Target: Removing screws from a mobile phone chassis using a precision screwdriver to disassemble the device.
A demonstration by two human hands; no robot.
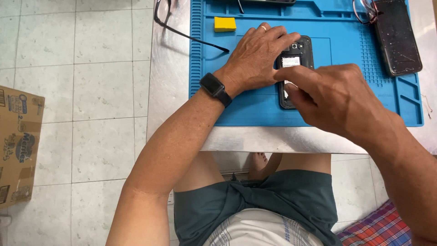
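Brown cardboard box [18, 146] with printed labels on the floor, well left of the table. Left hand [257, 57] lies flat, palm down, steadying the opened black phone [298, 57] at the blue mat [255, 105] centre. Right hand [327, 93] curled, thumb and forefinger pinching at the phone's inside. Yellow block [225, 23] near the mat's far-left corner.

Pale square floor tiles [91, 91] run under a scratched metal bench [168, 82]. A cardboard box [18, 146] stands at the left edge, and plaid cloth [387, 225] lies bottom right.
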